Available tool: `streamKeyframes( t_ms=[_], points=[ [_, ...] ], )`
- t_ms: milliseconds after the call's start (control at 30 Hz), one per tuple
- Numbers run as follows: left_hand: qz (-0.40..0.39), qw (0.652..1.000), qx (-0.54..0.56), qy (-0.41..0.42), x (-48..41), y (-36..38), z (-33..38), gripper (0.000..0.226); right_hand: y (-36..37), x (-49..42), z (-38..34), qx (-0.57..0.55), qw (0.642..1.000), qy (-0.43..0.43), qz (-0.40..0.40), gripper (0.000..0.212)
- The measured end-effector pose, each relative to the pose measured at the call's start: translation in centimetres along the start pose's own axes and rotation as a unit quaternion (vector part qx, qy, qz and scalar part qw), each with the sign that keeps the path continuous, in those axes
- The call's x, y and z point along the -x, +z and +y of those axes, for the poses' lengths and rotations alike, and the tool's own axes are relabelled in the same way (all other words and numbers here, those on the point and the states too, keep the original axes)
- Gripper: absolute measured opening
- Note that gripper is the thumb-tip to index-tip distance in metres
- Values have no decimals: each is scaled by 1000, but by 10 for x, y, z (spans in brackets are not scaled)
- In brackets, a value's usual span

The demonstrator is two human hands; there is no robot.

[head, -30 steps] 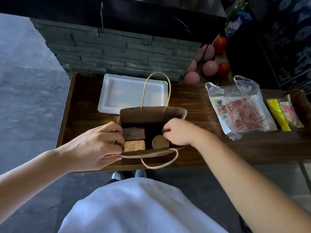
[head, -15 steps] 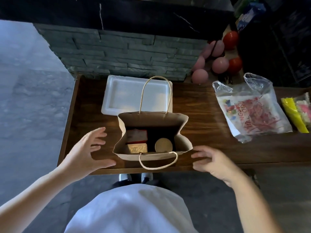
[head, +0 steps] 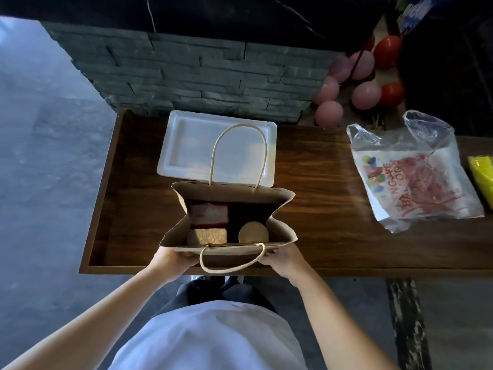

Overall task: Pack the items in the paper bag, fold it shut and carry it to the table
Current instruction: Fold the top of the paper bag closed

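Observation:
A brown paper bag (head: 234, 194) with twine handles stands open on the wooden counter (head: 320, 231). Inside lie a red box (head: 209, 214), a gold box (head: 208, 236) and a round tan lid or tin (head: 253, 232). My left hand (head: 173, 260) grips the bag's near left lower corner. On the near right lower corner sits my right hand (head: 284, 259), gripping as well. The fingers of both hands are partly hidden under the bag's front wall. The near handle hangs down over the counter edge between my hands.
A white foam tray (head: 186, 145) lies behind the bag. To the right lie a clear plastic bag with red print (head: 416, 177) and a yellow packet (head: 482, 172). Pink and red balloons (head: 365, 94) sit beyond a grey stone wall (head: 200, 76). The counter's front edge is by my body.
My hands left the bag's mouth, spread to either side, then closed on the bag's near lower corners. The items inside have not moved.

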State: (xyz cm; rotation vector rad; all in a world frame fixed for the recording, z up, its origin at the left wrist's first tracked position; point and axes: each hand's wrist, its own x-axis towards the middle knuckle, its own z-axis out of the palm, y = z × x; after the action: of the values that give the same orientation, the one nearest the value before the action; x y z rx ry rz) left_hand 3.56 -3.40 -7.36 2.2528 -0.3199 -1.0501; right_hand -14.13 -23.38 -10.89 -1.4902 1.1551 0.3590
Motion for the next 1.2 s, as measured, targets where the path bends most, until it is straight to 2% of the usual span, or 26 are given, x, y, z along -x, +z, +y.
streamKeyframes(
  t_ms=[67, 133, 233, 267, 333, 400, 467, 533, 567, 633, 700, 767, 833, 900, 967, 1033, 1100, 1200],
  points=[
    [12, 1000, 0, 8, 2, 1, 1, 40, 0, -4, 4, -11, 1000, -10, -6, 29],
    [-1, 1000, -18, 4, 2, 5, -3, 37, 1, -7, 9, -17, 999, -15, -23, 31],
    [4, 999, -36, 2, 5, 5, -5, 7, 1, -8, 10, 4, 999, -36, -19, 42],
    [13, 999, -32, 5, 5, 4, -6, 6, -2, -6, 9, 7, 999, -48, -12, 43],
    [35, 999, -6, 26, 8, -2, -6, 15, -10, 2, 3, -7, 996, -91, -5, 35],
    [59, 997, 29, 49, 16, -16, -2, 35, -21, 15, -7, -43, 990, -133, 3, 34],
    [79, 989, 27, 122, 23, -32, 1, 51, -32, 30, -19, -65, 979, -191, 11, 37],
    [67, 980, 9, 186, 27, -44, 7, 49, -42, 43, -33, -58, 967, -249, 0, 41],
    [55, 980, 6, 193, 27, -48, 11, 45, -46, 47, -41, -56, 964, -261, -12, 39],
    [18, 985, 14, 169, 21, -52, 19, 39, -49, 50, -51, -50, 959, -278, -32, 34],
    [4, 987, 8, 163, 11, -53, 26, 26, -50, 49, -57, -34, 954, -299, -14, 29],
    [12, 983, -11, 185, 2, -55, 32, 13, -50, 43, -59, -27, 955, -292, 45, 24],
    [18, 979, 15, 203, -4, -56, 35, 23, -50, 39, -61, -25, 956, -280, 83, 19],
    [18, 978, 66, 199, -6, -57, 36, 28, -48, 38, -63, -76, 955, -278, 68, 17],
    [23, 977, 113, 178, -8, -57, 36, 24, -43, 39, -66, -133, 954, -262, 59, 17],
    [63, 979, 134, 140, -13, -55, 33, 12, -37, 37, -64, -145, 957, -229, 101, 17],
    [113, 981, 128, 92, -19, -53, 30, 21, -29, 33, -61, -131, 956, -199, 170, 24],
    [100, 988, 105, 60, -22, -47, 27, 31, -19, 31, -60, -136, 951, -167, 224, 33]
  ],
)
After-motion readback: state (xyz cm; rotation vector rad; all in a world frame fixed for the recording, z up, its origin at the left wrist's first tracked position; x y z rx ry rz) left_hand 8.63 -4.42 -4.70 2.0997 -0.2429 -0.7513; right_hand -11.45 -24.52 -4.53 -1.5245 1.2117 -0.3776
